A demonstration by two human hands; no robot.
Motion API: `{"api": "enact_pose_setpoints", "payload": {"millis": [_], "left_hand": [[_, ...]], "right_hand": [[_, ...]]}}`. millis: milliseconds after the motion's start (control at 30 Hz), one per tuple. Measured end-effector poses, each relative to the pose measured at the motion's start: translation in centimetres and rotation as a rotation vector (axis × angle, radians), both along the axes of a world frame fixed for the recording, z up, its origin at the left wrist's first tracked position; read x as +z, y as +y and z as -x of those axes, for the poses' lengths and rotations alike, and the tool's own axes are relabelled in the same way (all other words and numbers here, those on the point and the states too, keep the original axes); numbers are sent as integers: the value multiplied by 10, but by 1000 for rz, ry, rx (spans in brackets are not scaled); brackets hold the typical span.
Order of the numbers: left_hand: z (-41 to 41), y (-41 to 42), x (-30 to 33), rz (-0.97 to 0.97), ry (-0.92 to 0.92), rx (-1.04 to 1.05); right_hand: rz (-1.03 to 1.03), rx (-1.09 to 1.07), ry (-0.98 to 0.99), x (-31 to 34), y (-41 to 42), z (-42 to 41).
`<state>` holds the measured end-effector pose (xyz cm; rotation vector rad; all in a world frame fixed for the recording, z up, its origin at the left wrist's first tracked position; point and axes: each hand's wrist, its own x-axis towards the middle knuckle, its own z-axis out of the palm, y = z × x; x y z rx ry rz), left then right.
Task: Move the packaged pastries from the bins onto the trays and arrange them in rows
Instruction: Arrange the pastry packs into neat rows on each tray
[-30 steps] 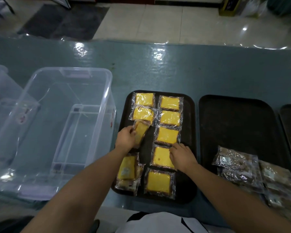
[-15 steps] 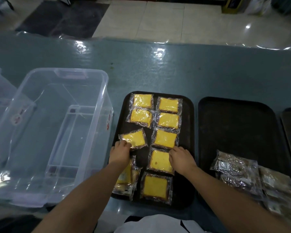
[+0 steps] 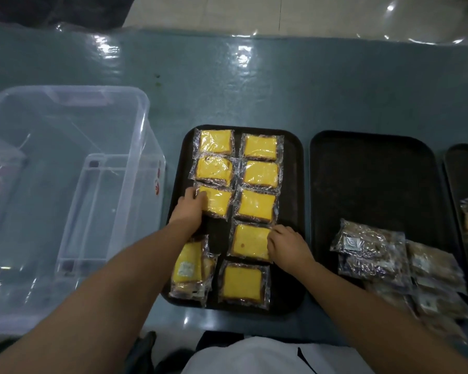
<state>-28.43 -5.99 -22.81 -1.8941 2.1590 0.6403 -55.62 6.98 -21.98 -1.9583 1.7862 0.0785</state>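
Head view: clear bin [image 3: 65, 201] left, black tray [image 3: 295, 211] beside it. Left hand [image 3: 188, 209] pinches the third left-column pastry pack [image 3: 216, 202]; right hand [image 3: 287, 242] rests fingers together on the fourth right-column pack [image 3: 250, 242]. Best square edges against neighbours.

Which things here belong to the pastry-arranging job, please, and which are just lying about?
In the job: left hand, right hand, yellow cake packets, left tray, middle tray, brown pastry packets, clear bin.
Lying about: dark floor mat.
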Motion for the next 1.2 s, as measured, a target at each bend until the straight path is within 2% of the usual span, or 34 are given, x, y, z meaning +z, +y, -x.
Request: {"api": "enact_pose_setpoints", "payload": {"millis": [200,367,467,567,700,933,1033,1100,1200], "left_hand": [[-5,34,17,-51,-10,124],[-29,75,21,-352,-175,-86],[-35,81,29,-433,-220,-196],[-38,82,33,-441,-232,-191],[-27,73,44,-378,-100,-126],[-17,41,84,-99,297,-42],[-23,34,86,-20,385,-3],[-23,39,89,-9,314,-90],[-28,59,88,-140,-36,-327]], "right_hand": [[1,87,-10,9,1,-2],[-192,354,13,6,8,-6],[-251,346,28,1,16,-4],[-248,364,50,0,21,-2],[-276,377,61,2,20,0],[-252,383,107,8,5,-11],[-247,387,107,10,3,-11],[-252,395,111,11,4,-9],[-252,385,115,11,5,-9]]}}
